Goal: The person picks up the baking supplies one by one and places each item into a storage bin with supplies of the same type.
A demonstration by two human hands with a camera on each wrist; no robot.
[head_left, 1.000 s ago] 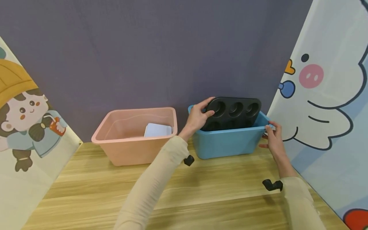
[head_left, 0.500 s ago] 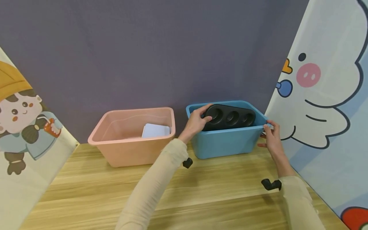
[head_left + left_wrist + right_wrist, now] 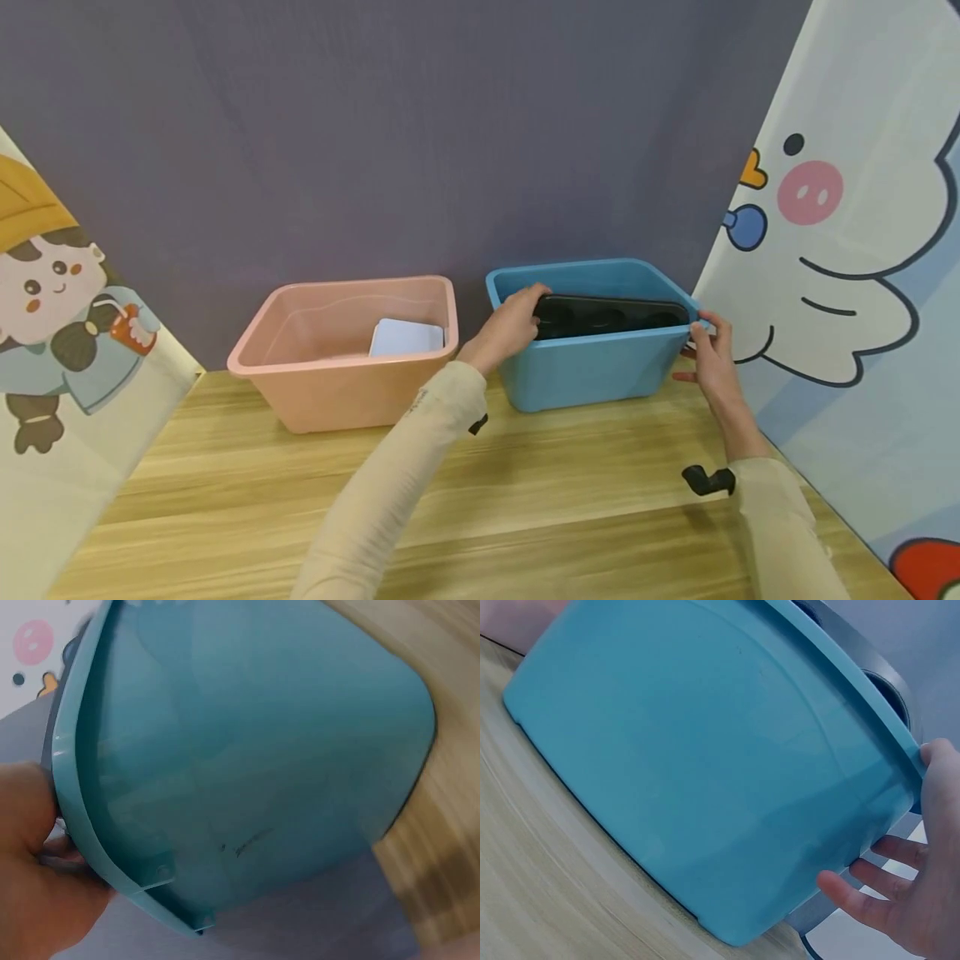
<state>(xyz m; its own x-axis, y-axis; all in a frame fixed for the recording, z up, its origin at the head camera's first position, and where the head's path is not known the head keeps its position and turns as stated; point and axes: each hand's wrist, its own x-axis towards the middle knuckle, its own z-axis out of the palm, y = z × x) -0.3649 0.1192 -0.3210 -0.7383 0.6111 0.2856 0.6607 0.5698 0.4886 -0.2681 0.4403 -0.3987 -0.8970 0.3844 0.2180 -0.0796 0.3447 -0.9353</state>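
A black muffin tin (image 3: 611, 318) sits low and tilted inside the blue plastic bin (image 3: 588, 371), with its lower part hidden behind the front wall. My left hand (image 3: 504, 329) grips the tin's left end at the bin's left side; the fingertips are partly hidden. At the opposite end, my right hand (image 3: 716, 360) holds the bin's right rim. In the right wrist view, the thumb is at the rim and the other fingers lie by the bin's outer wall (image 3: 705, 772). From the left wrist, the left hand (image 3: 37, 862) shows close to the bin's rim (image 3: 69, 772).
A pink bin (image 3: 341, 396) stands left of the blue one, with a white rounded object (image 3: 407, 337) inside. Both stand on a wood-grain table (image 3: 525, 517), against a dark grey backdrop (image 3: 390, 142). Cartoon-printed panels (image 3: 855, 275) flank the table.
My left hand has lowered the muffin tin deeper into the blue bin, and its cups are now mostly out of sight. The right hand has stayed at the bin's right rim.
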